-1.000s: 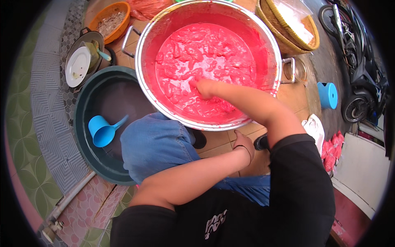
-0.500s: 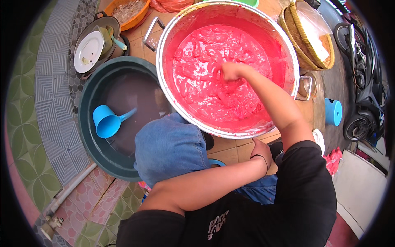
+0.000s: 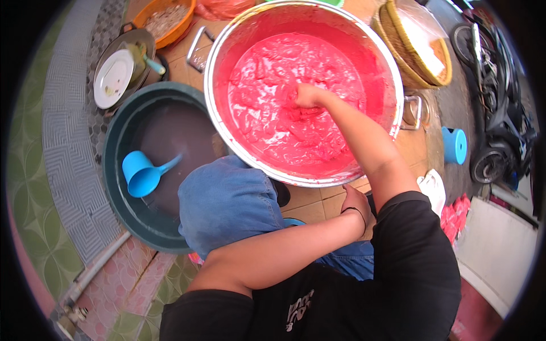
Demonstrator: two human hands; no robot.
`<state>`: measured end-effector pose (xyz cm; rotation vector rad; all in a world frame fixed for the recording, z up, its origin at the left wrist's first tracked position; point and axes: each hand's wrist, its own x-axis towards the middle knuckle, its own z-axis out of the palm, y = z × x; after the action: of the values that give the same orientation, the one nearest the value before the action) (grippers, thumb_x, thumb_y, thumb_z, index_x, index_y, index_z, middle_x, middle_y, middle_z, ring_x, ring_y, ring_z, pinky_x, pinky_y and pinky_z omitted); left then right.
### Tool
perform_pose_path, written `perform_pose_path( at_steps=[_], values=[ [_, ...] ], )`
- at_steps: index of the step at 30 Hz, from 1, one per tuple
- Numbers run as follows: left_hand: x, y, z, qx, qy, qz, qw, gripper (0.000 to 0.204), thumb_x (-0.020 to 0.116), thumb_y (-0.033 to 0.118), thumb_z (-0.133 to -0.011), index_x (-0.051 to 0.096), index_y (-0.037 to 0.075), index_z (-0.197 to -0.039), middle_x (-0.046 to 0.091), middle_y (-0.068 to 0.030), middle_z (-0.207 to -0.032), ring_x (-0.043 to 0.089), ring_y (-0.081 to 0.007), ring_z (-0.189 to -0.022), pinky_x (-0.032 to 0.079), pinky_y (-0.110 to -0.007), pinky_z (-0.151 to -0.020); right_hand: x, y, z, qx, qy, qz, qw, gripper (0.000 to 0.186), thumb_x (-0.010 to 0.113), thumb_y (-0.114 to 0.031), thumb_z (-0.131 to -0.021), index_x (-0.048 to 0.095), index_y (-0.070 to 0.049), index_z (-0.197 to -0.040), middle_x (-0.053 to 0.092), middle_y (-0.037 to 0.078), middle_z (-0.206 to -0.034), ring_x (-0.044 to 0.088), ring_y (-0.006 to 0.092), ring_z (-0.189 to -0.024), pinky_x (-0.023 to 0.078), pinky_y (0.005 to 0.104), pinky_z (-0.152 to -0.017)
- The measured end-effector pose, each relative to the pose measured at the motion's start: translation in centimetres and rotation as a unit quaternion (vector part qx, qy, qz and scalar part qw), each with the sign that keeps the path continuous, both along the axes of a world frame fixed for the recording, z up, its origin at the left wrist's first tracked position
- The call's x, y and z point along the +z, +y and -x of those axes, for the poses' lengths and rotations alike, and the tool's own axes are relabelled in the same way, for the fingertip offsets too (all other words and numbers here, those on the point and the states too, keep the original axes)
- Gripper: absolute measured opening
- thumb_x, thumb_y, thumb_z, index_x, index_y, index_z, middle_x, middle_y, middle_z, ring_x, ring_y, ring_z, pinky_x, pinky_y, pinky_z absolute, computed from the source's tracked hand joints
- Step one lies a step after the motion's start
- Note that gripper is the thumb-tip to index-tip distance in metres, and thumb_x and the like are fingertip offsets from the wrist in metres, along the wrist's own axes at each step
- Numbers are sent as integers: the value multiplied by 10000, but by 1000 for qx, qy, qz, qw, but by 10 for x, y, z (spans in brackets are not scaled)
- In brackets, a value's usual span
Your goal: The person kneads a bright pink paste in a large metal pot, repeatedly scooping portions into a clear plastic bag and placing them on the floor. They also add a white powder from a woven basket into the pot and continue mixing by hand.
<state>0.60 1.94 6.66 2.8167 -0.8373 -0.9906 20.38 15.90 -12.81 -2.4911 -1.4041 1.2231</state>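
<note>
A large metal pot (image 3: pixel 318 182) holds thick, glossy pink mixture (image 3: pixel 267 68). My right hand (image 3: pixel 306 96) is sunk in the middle of it, its fingers coated and hidden by the pink mass. My left hand (image 3: pixel 355 204) is low beside the pot's near rim, under my right arm, with a dark band at the wrist; how its fingers are set, and whether they touch the pot, is unclear. At the pot's left stands a dark green tub (image 3: pixel 111 182) of murky water with a blue dipper (image 3: pixel 142 173) in it, beside my jeans-covered knee (image 3: pixel 224 210).
An orange basin (image 3: pixel 170 37), a wok with a white plate (image 3: pixel 108 79) and an orange bag (image 3: pixel 222 8) lie at upper left. Woven baskets (image 3: pixel 409 51), a blue stool (image 3: pixel 455 145), pink bags (image 3: pixel 452 221) and a parked motorbike (image 3: pixel 489 108) are on the right. A pipe (image 3: pixel 99 264) runs at lower left.
My right hand has moved upward and slightly toward the pot's centre since a second ago, stirring up the mixture around it. My left arm stays low; the view has shifted a little.
</note>
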Motion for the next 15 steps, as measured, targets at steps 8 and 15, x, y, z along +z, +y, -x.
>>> perform_pose_path(
  at_steps=[8, 15],
  values=[
    [-14, -12, 8, 155, 32, 113, 981, 338, 508, 182, -826, 581, 51, -1129, 549, -143, -1160, 524, -299, -1078, 321, -530, -942, 165, -85, -30, -263, 257, -215, 905, 163, 569, -64, -790, 598, -12, -942, 622, 48, -826, 597, 116, -783, 484, 233, -714],
    [-23, -13, 18, 110, 19, 95, 989, 292, 474, 186, -846, 592, 86, -1094, 580, -111, -1108, 545, -276, -1028, 349, -515, -899, 270, -191, -24, -356, 296, -335, 821, 159, 559, -83, -829, 555, -2, -966, 607, 49, -847, 616, 120, -712, 514, 213, -566]
  ],
)
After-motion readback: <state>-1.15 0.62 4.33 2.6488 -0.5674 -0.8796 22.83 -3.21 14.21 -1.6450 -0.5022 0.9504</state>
